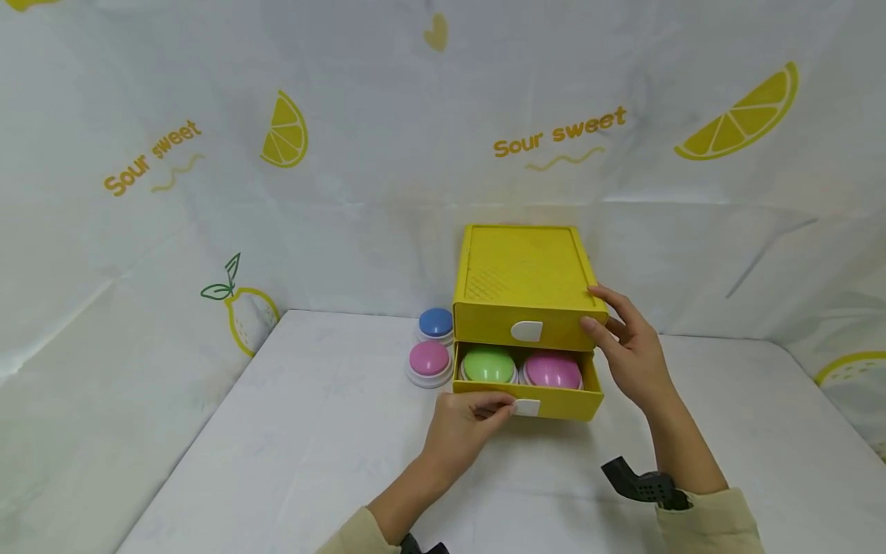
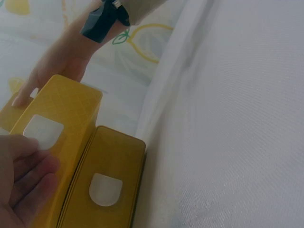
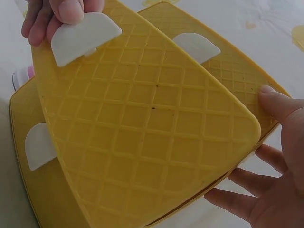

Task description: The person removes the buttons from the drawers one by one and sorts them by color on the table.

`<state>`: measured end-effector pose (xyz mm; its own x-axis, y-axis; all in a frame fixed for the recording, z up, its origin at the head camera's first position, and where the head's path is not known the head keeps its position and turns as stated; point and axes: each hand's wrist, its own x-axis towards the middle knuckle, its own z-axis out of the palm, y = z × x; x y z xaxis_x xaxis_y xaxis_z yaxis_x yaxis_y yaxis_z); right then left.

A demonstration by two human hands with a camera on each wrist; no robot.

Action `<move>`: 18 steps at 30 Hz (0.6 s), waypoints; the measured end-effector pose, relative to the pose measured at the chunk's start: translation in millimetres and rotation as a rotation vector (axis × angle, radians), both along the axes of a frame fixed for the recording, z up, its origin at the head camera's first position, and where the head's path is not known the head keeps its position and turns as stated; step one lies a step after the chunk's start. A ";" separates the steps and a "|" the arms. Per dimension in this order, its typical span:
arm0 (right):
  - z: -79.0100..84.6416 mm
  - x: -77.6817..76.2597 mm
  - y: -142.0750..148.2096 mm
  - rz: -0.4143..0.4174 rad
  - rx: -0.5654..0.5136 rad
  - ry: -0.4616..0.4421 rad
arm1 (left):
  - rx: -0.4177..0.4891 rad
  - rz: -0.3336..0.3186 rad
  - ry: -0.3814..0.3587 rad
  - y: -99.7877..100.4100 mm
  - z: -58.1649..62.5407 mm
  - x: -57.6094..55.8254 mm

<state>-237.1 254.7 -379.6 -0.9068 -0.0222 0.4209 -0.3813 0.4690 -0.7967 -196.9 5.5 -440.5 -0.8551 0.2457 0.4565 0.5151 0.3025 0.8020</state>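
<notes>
A yellow drawer box (image 1: 524,265) stands at the back of the table. One yellow drawer (image 1: 561,402) beneath the top one is pulled out. Inside sit a green dome-topped round thing (image 1: 489,365) and a pink dome-topped round thing (image 1: 554,371), both white-based. My left hand (image 1: 462,427) pinches that drawer's white tab (image 2: 43,131) between thumb and fingers. My right hand (image 1: 633,350) holds the box's upper right front corner, the thumb (image 3: 275,100) on the front and the other fingers at the side. Another drawer with a white tab (image 2: 105,190) is closed below.
Left of the box, close beside it, a blue dome-topped round thing (image 1: 435,322) stands behind a smaller pink one (image 1: 428,359). The white table (image 1: 311,438) meets a lemon-printed cloth (image 1: 374,154) behind the box.
</notes>
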 end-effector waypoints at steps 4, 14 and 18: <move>-0.3 0.0 -0.3 -0.001 -0.001 0.002 | -0.002 -0.006 0.012 -1.0 0.4 3.0; -0.3 0.3 -0.4 0.002 -0.001 0.012 | 0.021 -0.020 -0.002 -3.5 -2.5 13.2; -0.5 0.0 0.5 0.003 0.004 0.013 | 0.042 -0.031 0.010 -4.4 -3.8 18.5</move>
